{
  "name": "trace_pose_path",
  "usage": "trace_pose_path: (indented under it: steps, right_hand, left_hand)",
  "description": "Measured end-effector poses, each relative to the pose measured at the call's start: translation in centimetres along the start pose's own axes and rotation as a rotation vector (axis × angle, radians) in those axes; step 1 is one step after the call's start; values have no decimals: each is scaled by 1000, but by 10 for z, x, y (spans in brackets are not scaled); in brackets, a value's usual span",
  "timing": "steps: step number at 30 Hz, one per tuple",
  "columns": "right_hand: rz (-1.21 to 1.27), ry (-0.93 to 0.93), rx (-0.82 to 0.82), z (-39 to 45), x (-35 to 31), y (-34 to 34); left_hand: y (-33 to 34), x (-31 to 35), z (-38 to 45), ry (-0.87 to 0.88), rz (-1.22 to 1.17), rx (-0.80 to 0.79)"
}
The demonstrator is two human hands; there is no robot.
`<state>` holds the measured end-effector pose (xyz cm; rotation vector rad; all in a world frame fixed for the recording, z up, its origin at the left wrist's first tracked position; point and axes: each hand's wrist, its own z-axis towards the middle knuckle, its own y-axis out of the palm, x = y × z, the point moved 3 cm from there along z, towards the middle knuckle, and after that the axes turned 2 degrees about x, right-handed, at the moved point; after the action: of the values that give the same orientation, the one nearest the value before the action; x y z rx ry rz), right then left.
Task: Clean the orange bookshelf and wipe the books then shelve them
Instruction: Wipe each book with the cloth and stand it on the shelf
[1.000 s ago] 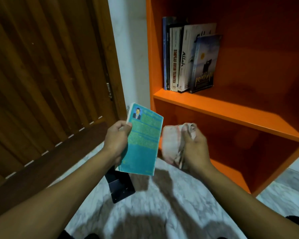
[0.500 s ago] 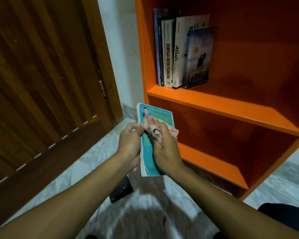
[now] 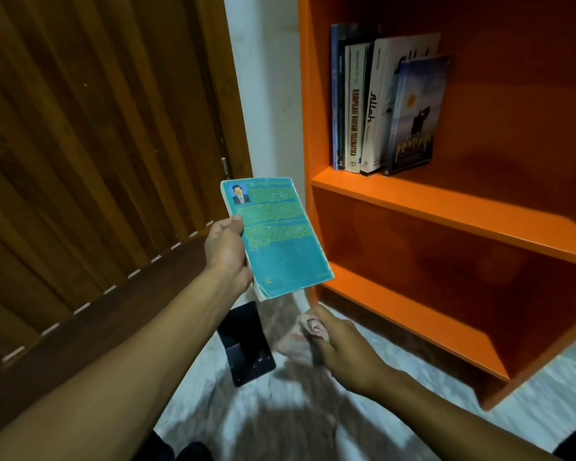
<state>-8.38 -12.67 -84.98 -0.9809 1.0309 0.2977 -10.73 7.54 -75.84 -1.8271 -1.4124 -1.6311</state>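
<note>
Pale, crumpled wiping cloth (image 3: 308, 334), 6 o'clock, low over the marble floor (image 3: 396, 371): bunched in the right hand (image 3: 343, 349). Black flat rectangular object (image 3: 245, 342) lies on the floor beside it. Teal paperback book (image 3: 276, 236), centre, worn edges, back cover up: gripped at its long edge by the left hand (image 3: 226, 251). Orange wooden bookshelf (image 3: 446, 211), 2 o'clock: five books upright. Wiping apparently finished; shelving next, beside the leaning blue-covered book (image 3: 416, 114).

We count five upright books (image 3: 384, 104) at two o'clock, one teal paperback book (image 3: 278, 236), one crumpled pale cloth (image 3: 305, 334), one flat black phone (image 3: 246, 344), two hands.
</note>
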Motion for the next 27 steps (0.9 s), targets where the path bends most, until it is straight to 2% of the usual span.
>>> trace_pose_path:
  steps: [2,5,8,10,13,15,18,20,21,25,27]
  right_hand:
    - [194,224,171,2,20,-1]
    - [780,567,395,12,32,-15]
    - [1240,699,381,18,20,-34]
    - [1306,653,312,19,3,-42]
    - [1178,541,225,17,-16,-44]
    - [1100,482,231,17,-16,-45]
    - [919,397,336,21,-19,-46]
    - [723,351,416,23,-21,-46]
    - [626,327,450,23,-22,-46]
    - [117,144,531,13,-34,-45]
    - [-39,3,523,7,-40,-39]
  left_hand:
    - [-2,3,0,-13,11,-14]
    - [-3,3,-7,-36,67,-47]
    - [2,-8,-14,-44,130,-76]
    - [5,-15,-18,-42,152,-65]
    - [6,-22,-22,-40,205,-38]
    - [6,-24,-22,39,342,-29]
    - [10,-25,-23,381,762,-27]
    - [18,-26,-29,512,915,-48]
    - [22,-28,-34,510,880,-94]
    - [38,-42,-49,319,659,-304]
    - [40,-45,-48,271,569,-263]
